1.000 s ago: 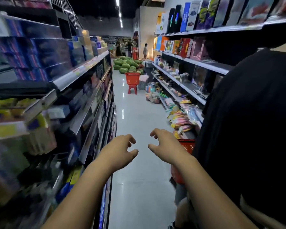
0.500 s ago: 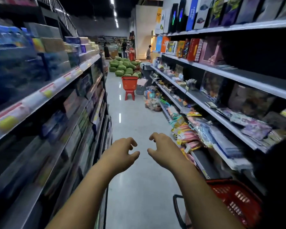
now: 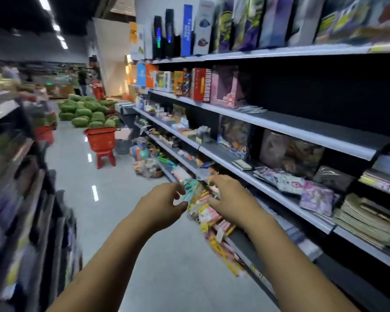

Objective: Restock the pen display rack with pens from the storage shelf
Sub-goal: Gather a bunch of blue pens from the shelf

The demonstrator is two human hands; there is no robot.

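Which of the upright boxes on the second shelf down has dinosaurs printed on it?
The red cardboard box, standing just left of the pink windowed box; white capitals run down its spine, unlike its neighbours.

The red box (image 3: 200, 84) spine reads "DINOSAURS", printed sideways.

The left shelving (image 3: 32, 221) is smeared beyond reading, and the bright packets (image 3: 204, 212) are too blurred to identify

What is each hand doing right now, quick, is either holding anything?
Left hand: open, fingers loosely curled, holding nothing.
Right hand: open, fingers loosely curled, holding nothing.
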